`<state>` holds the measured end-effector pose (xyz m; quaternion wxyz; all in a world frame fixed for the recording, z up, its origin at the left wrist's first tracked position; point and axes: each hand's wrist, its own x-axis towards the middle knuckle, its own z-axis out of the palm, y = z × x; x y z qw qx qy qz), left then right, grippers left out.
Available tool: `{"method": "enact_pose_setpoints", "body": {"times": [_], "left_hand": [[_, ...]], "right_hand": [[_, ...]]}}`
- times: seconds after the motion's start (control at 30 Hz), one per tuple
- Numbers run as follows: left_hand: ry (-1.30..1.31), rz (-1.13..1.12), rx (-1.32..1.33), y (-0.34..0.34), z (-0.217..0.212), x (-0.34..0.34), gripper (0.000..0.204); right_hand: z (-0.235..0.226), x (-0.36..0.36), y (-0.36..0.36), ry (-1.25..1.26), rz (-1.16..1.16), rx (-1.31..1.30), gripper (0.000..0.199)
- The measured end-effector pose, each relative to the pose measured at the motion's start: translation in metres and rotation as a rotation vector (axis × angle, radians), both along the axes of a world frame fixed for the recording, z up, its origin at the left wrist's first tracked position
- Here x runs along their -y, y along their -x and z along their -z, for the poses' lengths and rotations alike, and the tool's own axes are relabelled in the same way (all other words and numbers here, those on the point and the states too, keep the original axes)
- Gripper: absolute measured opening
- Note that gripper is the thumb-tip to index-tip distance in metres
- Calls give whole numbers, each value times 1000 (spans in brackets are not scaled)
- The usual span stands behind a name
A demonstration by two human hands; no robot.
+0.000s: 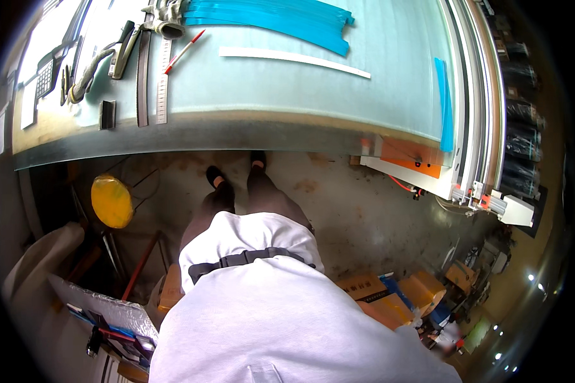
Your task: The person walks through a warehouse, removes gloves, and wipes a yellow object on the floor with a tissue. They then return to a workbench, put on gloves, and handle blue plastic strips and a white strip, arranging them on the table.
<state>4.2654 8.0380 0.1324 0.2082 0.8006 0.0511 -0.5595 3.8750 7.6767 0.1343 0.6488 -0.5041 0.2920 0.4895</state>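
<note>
Neither of my hands shows in the head view. I look straight down my own white shirt (268, 306) and dark legs to my shoes (218, 179) on the concrete floor. In front of me stands a large pale green worktable (281, 96). On it lie a bundle of blue plastic strips (281, 22), a long white strip (294, 60), a red-and-white pencil (184, 51), a steel ruler (163, 86) and a work glove (166, 16).
A stapler-like tool (122, 51) and a calculator (46, 73) lie at the table's left. A metal rail with an orange panel (410, 159) runs down the right side. A yellow round stool (112, 201) stands at left. Cardboard boxes (390, 300) sit behind me.
</note>
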Motion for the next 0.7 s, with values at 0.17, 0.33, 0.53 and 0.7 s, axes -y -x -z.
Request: {"method": "enact_pose_setpoints", "body": {"times": [0.17, 0.33, 0.53, 0.7], "left_hand": [[-12, -19, -2, 9, -8, 3, 12], [-31, -35, -4, 14, -19, 7, 14], [-33, -33, -29, 12, -26, 12, 15], [-34, -58, -47, 26, -32, 17, 17]], "right_hand": [[3, 12, 2, -17, -27, -9, 45], [3, 23, 4, -41, -53, -15, 44], [-3, 28, 5, -55, -66, -33, 43], [-8, 82, -37, -106, -232, -11, 40]]}}
